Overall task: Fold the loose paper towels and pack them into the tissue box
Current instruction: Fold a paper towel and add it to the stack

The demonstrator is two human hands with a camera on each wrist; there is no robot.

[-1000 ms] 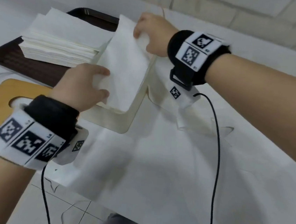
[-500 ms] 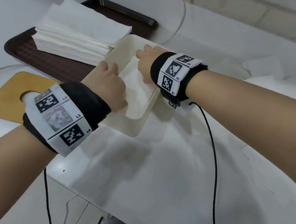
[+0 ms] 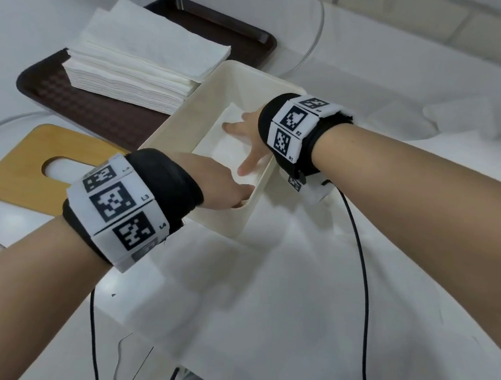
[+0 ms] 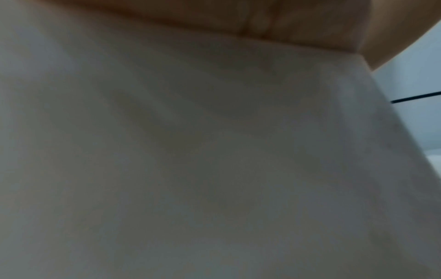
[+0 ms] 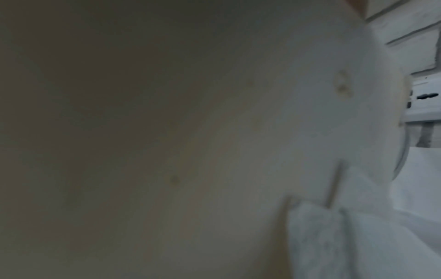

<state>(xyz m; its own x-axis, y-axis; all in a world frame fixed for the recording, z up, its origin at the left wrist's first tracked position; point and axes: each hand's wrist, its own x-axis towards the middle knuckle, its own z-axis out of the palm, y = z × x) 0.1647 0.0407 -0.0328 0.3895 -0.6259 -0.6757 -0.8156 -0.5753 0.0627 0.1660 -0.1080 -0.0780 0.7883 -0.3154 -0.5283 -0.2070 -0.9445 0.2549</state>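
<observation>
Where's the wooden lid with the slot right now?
In the head view the wooden lid lies flat at the left, beside the tissue box, just in front of the brown tray.

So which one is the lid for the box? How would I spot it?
Find the dark brown tray with the tall stack of paper towels. Just in front of it, at the table's near left edge, lies a flat wooden board. It is the only orange-brown thing there, with a long rounded slot cut through it.
</observation>
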